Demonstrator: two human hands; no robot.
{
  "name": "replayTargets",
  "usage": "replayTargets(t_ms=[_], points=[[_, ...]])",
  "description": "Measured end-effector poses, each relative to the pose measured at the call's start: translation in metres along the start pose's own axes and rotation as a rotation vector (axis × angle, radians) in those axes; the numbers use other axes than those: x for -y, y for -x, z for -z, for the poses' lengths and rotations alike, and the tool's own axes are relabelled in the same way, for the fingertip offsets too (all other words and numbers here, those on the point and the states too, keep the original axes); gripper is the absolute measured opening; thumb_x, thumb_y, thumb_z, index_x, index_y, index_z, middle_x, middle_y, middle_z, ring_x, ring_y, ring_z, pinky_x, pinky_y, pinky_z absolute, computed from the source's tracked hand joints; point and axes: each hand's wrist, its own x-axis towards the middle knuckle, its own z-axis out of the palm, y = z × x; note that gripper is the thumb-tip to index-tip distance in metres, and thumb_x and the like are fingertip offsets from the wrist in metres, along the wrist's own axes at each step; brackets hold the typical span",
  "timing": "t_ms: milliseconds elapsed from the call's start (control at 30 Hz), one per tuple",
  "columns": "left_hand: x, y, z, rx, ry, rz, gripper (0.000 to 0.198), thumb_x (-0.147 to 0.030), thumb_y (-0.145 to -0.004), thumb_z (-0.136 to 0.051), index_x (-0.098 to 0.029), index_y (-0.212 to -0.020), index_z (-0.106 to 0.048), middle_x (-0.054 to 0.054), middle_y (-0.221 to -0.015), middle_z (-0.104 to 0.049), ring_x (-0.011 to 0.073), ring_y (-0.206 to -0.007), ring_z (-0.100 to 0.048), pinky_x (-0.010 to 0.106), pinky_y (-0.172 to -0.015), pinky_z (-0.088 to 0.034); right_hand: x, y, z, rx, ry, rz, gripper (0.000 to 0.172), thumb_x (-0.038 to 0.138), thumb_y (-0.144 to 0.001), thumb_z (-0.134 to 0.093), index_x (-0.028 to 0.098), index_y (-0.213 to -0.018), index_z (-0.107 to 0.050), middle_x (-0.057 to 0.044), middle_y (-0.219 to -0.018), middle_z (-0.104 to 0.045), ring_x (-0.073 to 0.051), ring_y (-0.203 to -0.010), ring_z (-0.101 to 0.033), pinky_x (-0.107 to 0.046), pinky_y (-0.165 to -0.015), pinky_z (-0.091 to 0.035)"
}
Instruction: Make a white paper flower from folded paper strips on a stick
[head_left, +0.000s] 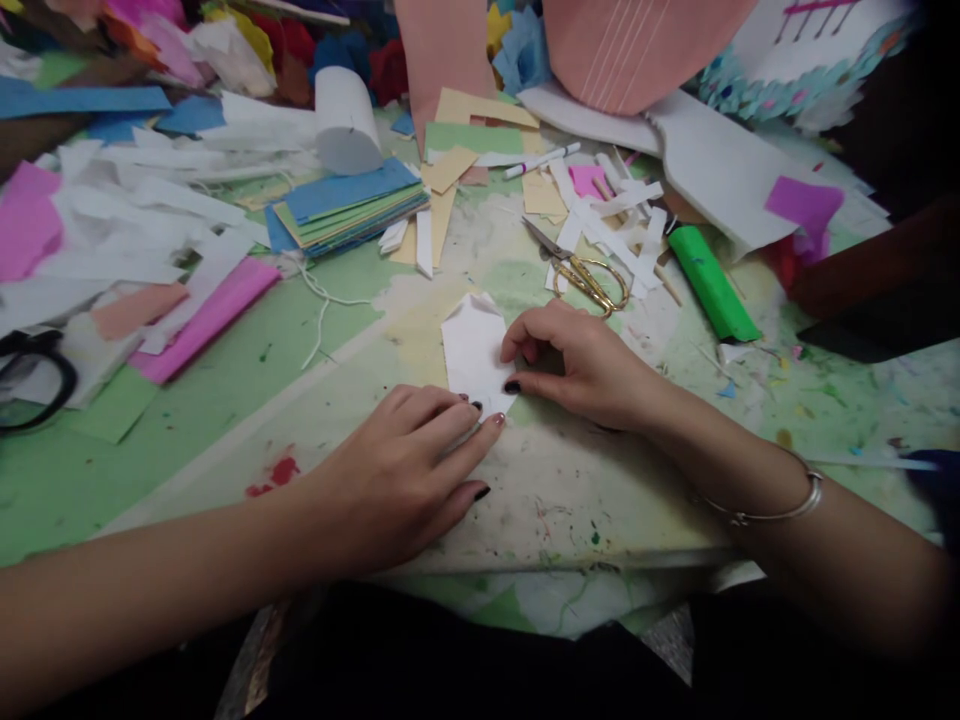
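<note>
Two bare hands at work on a white paper piece, which lies on the paint-marked surface between and just ahead of them. The far end of the piece is creased and tapers; its near end is partly covered by fingers. The left grip is unclenched, palm down, its fingertips resting on the near end of the piece. The right grip is curled, thumb and forefinger at the right-hand edge of the piece; whether they pinch the paper cannot be told. A bracelet encircles the right forearm. Just beyond the right grip lie gold-handled scissors, points directed away and to the left, with white paper strips beside them. To the right of these is a green roll. Beyond the left grip lie a loose white string and, farther off, a stack of coloured paper, with a white cylinder behind it. A red stain marks the surface just above the left forearm.
</note>
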Motion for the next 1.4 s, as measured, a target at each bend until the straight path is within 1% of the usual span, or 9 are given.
replayTargets(t_ms=[133,333,567,967,1100,1200,1267,1333,1400], points=[[-0.002,0.002,0.001,0.024,-0.026,-0.005,0.04,-0.027,-0.092,-0.049,-0.005,-0.125,-0.055,0.013,-0.111,-0.065,0.0294,-0.106,-0.055,0.045,-0.085,-0.047,0.0,0.001,0.0,0.004,-0.037,0.009,0.008,0.019,-0.08,-0.065,0.016,-0.087,-0.062,0.001,-0.073,-0.055,-0.014,-0.073,-0.048,-0.028,-0.072,-0.032],[-0.01,0.005,0.0,0.048,-0.106,0.056,0.042,-0.03,-0.094,-0.047,-0.007,-0.129,-0.053,0.011,-0.115,-0.066,0.0332,-0.109,-0.054,0.05,-0.084,-0.042,0.0,0.0,0.0,0.031,0.007,-0.008,0.017,0.023,-0.074,-0.073,0.016,-0.083,-0.06,0.0,-0.075,-0.055,-0.015,-0.075,-0.048,-0.029,-0.074,-0.031],[-0.016,0.006,0.005,0.11,-0.166,0.16,0.042,-0.035,-0.095,-0.045,-0.019,-0.133,-0.051,0.008,-0.115,-0.065,0.034,-0.115,-0.051,0.051,-0.087,-0.038,0.001,-0.001,0.001,0.052,0.01,-0.013,0.013,0.021,-0.075,-0.071,0.016,-0.081,-0.06,0.001,-0.074,-0.054,-0.015,-0.076,-0.047,-0.029,-0.074,-0.03],[-0.022,0.007,0.011,0.159,-0.279,0.184,0.046,-0.038,-0.093,-0.044,-0.024,-0.137,-0.049,0.011,-0.112,-0.062,0.0368,-0.111,-0.051,0.055,-0.086,-0.038,0.003,-0.001,0.0,0.054,0.018,-0.038,0.011,0.02,-0.075,-0.071,0.016,-0.078,-0.061,0.001,-0.071,-0.057,-0.015,-0.077,-0.047,-0.027,-0.071,-0.028],[-0.024,0.009,0.011,0.164,-0.276,0.194,0.05,-0.039,-0.09,-0.05,-0.035,-0.14,-0.044,0.011,-0.116,-0.059,0.0391,-0.117,-0.046,0.056,-0.087,-0.038,0.005,-0.001,0.0,0.044,0.049,-0.028,0.012,0.021,-0.075,-0.072,0.016,-0.076,-0.061,0.0,-0.071,-0.059,-0.014,-0.075,-0.049,-0.027,-0.07,-0.029],[-0.015,0.013,0.012,0.107,-0.185,0.144,0.055,-0.037,-0.087,-0.055,-0.034,-0.14,-0.042,0.01,-0.115,-0.06,0.0382,-0.121,-0.043,0.057,-0.092,-0.037,0.004,0.0,0.001,0.038,0.072,-0.005,0.01,0.018,-0.076,-0.07,0.015,-0.077,-0.06,0.0,-0.071,-0.059,-0.014,-0.072,-0.049,-0.027,-0.069,-0.03],[0.001,0.013,0.013,0.006,-0.07,0.122,0.056,-0.031,-0.087,-0.055,-0.022,-0.141,-0.04,0.012,-0.118,-0.06,0.0315,-0.118,-0.048,0.05,-0.096,-0.04,0.004,0.002,0.003,0.008,0.071,0.017,0.006,0.015,-0.078,-0.064,0.015,-0.078,-0.059,0.0,-0.071,-0.058,-0.013,-0.07,-0.048,-0.026,-0.067,-0.03],[0.024,0.011,0.014,-0.162,-0.03,0.223,0.044,-0.021,-0.09,-0.05,-0.015,-0.134,-0.046,0.014,-0.117,-0.061,0.025,-0.111,-0.054,0.044,-0.095,-0.044,0.005,0.004,0.005,-0.052,0.058,0.063,0.004,0.012,-0.081,-0.058,0.016,-0.079,-0.057,-0.001,-0.073,-0.058,-0.013,-0.069,-0.047,-0.026,-0.067,-0.032],[0.051,0.004,0.015,-0.257,-0.046,0.277,0.025,-0.019,-0.091,-0.048,-0.016,-0.112,-0.061,0.011,-0.109,-0.064,0.0216,-0.103,-0.058,0.041,-0.091,-0.046,0.011,0.007,0.005,-0.096,0.05,0.167,0.003,0.014,-0.083,-0.054,0.016,-0.081,-0.056,-0.003,-0.076,-0.058,-0.014,-0.072,-0.048,-0.026,-0.068,-0.034]])
